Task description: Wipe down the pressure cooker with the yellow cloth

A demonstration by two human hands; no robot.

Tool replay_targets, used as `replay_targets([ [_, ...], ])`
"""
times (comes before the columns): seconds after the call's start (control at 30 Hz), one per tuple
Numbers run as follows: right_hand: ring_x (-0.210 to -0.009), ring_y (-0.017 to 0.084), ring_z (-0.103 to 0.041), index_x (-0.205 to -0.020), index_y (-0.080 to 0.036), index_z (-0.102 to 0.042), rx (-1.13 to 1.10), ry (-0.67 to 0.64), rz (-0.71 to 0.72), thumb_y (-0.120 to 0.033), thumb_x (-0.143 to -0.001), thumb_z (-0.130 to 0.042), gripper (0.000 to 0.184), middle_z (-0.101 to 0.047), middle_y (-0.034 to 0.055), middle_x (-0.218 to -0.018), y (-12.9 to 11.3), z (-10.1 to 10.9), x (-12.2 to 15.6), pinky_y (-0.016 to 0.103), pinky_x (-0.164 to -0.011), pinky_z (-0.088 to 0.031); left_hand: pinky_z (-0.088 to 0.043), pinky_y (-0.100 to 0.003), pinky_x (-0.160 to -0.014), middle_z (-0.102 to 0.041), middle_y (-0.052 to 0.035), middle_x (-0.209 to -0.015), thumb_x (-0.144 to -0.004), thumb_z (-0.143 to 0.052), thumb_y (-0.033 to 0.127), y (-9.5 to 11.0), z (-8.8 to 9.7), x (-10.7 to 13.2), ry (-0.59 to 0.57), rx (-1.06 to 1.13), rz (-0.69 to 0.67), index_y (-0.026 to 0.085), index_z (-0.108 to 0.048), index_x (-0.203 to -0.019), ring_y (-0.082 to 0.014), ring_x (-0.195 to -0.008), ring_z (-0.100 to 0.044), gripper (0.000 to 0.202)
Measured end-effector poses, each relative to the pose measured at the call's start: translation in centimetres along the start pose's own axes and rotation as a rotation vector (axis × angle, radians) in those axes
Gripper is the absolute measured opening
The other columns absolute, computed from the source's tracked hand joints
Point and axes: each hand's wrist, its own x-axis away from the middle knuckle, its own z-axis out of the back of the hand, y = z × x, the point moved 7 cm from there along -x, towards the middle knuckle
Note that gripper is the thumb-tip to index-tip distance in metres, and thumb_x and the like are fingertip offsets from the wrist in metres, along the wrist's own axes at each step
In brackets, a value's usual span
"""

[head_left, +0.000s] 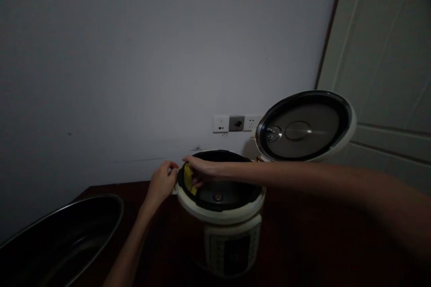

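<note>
A white electric pressure cooker (220, 217) stands with its round lid (305, 128) swung up to the right. Its dark inside shows a small round knob at the bottom. My right hand (201, 171) reaches over the rim and presses a yellow cloth (189, 177) against the inner left wall, fingers closed on it. At the outer left side of the rim, my left hand (164, 180) grips the cooker's edge with bent fingers. Part of the rim is hidden behind my right forearm.
A large dark metal bowl (116, 204) sits at the lower left on a dark red table (134, 193). Wall sockets (221, 124) are behind the cooker. A pale door (387, 54) stands at the right, beyond the raised lid.
</note>
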Motion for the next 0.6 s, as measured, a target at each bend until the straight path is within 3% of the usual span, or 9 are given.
replay_targets([
  [0.13, -0.055, 0.013, -0.058, -0.075, -0.016, -0.053, 0.431, 0.302, 0.125, -0.026, -0.092, -0.02, 0.038, -0.064, 0.0059, -0.073, -1.5, 4.7, -0.7, 0.021, -0.05, -0.046, -0.045, -0.033, -0.078, -0.067, -0.0097, -0.09, -0.076, -0.038, 0.027, 0.2, 0.0, 0.0, -0.003, -0.007, -0.022, 0.018, -0.058, -0.082, -0.0219, -0.085, -0.06, 0.023],
  [0.27, -0.077, 0.016, -0.064, -0.09, -0.013, -0.057, 0.701, 0.419, 0.158, -0.02, -0.091, -0.03, 0.028, -0.067, 0.012, -0.097, -2.3, 8.0, 0.5, 0.022, -0.061, -0.047, -0.046, -0.033, -0.077, -0.067, -0.0096, -0.09, -0.076, -0.04, 0.025, 0.2, 0.1, 0.0, -0.01, 0.004, -0.02, 0.017, -0.06, -0.083, -0.0219, -0.085, -0.061, 0.023],
  [0.33, -0.084, 0.02, -0.064, -0.103, -0.01, -0.056, 0.853, 0.427, 0.165, -0.022, -0.089, -0.041, 0.023, -0.067, 0.0152, -0.104, -2.0, 8.5, 1.3, 0.024, -0.066, -0.047, -0.046, -0.032, -0.076, -0.067, -0.0088, -0.089, -0.076, -0.04, 0.025, 0.2, 0.2, 0.0, -0.007, 0.005, -0.009, 0.017, -0.061, -0.083, -0.0215, -0.083, -0.061, 0.023],
  [0.47, -0.09, 0.027, -0.065, -0.126, -0.005, -0.043, 1.164, 0.371, 0.169, -0.02, -0.08, -0.059, 0.051, -0.066, 0.0209, -0.107, -0.4, 7.5, 2.6, 0.032, -0.072, -0.048, -0.045, -0.032, -0.076, -0.067, -0.0089, -0.087, -0.075, -0.039, 0.026, 0.3, 0.3, 0.1, 0.002, 0.005, -0.016, 0.017, -0.061, -0.082, -0.0218, -0.083, -0.061, 0.024],
  [0.53, -0.097, 0.029, -0.063, -0.125, -0.008, -0.048, 1.312, 0.342, 0.176, -0.017, -0.08, -0.058, 0.047, -0.065, 0.0208, -0.109, 0.4, 6.9, 3.1, 0.037, -0.081, -0.046, -0.045, -0.032, -0.075, -0.067, -0.0091, -0.087, -0.074, -0.039, 0.027, 0.3, 0.3, 0.1, 0.0, 0.02, -0.02, 0.017, -0.06, -0.082, -0.022, -0.082, -0.061, 0.025],
  [0.6, -0.105, 0.031, -0.06, -0.112, -0.009, -0.06, 1.443, 0.335, 0.165, -0.012, -0.082, -0.054, 0.031, -0.064, 0.0214, -0.112, 1.1, 6.9, 3.5, 0.042, -0.09, -0.041, -0.046, -0.033, -0.075, -0.067, -0.0092, -0.086, -0.074, -0.039, 0.028, 0.3, 0.3, 0.1, 0.002, 0.032, -0.02, 0.017, -0.061, -0.082, -0.0221, -0.082, -0.061, 0.026],
])
